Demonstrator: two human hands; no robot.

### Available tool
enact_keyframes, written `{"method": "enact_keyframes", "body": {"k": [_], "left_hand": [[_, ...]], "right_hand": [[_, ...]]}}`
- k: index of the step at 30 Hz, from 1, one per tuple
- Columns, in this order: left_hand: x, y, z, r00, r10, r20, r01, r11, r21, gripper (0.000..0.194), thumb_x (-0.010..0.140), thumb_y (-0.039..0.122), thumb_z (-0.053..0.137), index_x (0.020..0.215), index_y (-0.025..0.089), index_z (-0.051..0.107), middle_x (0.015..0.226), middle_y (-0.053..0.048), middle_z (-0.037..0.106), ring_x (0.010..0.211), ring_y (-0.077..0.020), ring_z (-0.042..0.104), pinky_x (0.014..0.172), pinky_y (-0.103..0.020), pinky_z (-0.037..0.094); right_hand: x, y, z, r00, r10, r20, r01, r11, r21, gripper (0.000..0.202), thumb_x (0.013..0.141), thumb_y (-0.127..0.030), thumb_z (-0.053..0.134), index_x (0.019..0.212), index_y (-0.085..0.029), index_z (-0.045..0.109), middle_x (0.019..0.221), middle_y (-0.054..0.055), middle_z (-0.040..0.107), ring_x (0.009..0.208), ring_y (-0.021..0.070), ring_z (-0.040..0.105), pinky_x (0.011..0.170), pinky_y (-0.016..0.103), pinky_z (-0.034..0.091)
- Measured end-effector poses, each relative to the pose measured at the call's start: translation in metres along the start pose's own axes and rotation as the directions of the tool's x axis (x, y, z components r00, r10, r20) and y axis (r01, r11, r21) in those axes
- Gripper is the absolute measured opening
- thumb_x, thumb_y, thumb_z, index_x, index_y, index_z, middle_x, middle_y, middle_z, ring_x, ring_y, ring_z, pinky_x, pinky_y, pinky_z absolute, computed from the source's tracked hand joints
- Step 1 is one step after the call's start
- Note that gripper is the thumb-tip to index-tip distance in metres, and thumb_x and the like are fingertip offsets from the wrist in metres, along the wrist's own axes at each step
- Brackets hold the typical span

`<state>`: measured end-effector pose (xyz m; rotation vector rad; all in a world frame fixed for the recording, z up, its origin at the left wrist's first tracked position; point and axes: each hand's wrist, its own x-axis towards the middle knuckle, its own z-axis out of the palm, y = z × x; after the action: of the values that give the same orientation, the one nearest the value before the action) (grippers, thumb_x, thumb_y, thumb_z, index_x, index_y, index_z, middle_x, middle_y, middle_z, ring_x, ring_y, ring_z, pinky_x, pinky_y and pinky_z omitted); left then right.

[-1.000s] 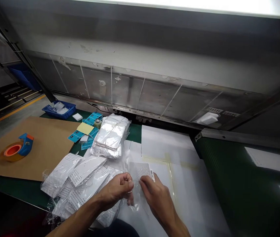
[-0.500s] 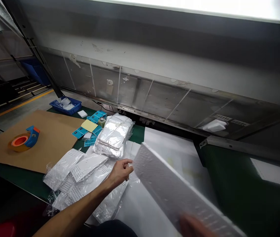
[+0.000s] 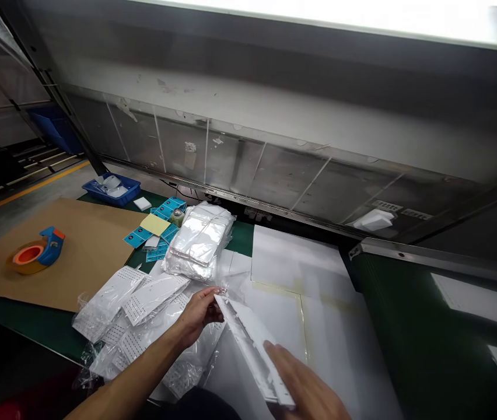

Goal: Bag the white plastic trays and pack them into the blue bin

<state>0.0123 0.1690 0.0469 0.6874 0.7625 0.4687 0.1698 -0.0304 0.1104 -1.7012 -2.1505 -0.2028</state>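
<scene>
My right hand point(image 3: 305, 382) is closed around the near end of a long white panel stack point(image 3: 255, 350), tilted over the white-covered table. At the panels' far end, my left hand point(image 3: 199, 312) has its fingers pinched on the edge of a clear plastic bag point(image 3: 233, 286), which is thin and hard to make out. Left of the panels, several bagged white perforated panels point(image 3: 156, 297) lie in a loose heap. Behind my left hand stands a pile of clear plastic bags point(image 3: 200, 236).
An orange and blue tape dispenser point(image 3: 41, 252) rests on brown cardboard point(image 3: 95, 233). A blue tray point(image 3: 112, 189) stands at the back left, near teal cards point(image 3: 137, 237) and a small jar point(image 3: 177, 217). On the right, white panels point(image 3: 485, 300) lie on a green belt point(image 3: 427, 350).
The white panels have swung down and left, now edge-on near my left hand. My right hand has come further into view. The camera view has shifted slightly.
</scene>
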Motion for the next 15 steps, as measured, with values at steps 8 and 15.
{"method": "enact_keyframes", "body": {"k": [8, 15], "left_hand": [[-0.016, -0.012, -0.005, 0.985, 0.106, -0.134, -0.084, 0.984, 0.158, 0.037, 0.08, 0.046, 0.055, 0.102, 0.017, 0.062, 0.081, -0.004, 0.064, 0.07, -0.0159, 0.059, 0.067, -0.029, 0.048], [-0.026, -0.025, 0.007, 0.993, -0.01, -0.116, 0.006, 0.999, -0.034, 0.04, 0.081, 0.046, 0.055, 0.108, 0.017, 0.058, 0.098, -0.007, 0.066, 0.086, -0.0207, 0.062, 0.076, -0.031, 0.048]], "right_hand": [[0.036, -0.02, -0.01, 0.964, -0.209, 0.163, 0.231, 0.964, -0.131, 0.016, 0.079, -0.02, 0.053, 0.089, -0.02, 0.066, 0.123, 0.012, 0.058, 0.094, 0.0318, 0.064, 0.065, 0.042, 0.06], [0.052, -0.063, 0.028, 0.993, -0.119, -0.008, 0.116, 0.98, -0.159, 0.039, 0.08, -0.027, 0.048, 0.107, -0.002, 0.062, 0.111, 0.021, 0.063, 0.093, 0.0379, 0.063, 0.073, 0.049, 0.056]]}}
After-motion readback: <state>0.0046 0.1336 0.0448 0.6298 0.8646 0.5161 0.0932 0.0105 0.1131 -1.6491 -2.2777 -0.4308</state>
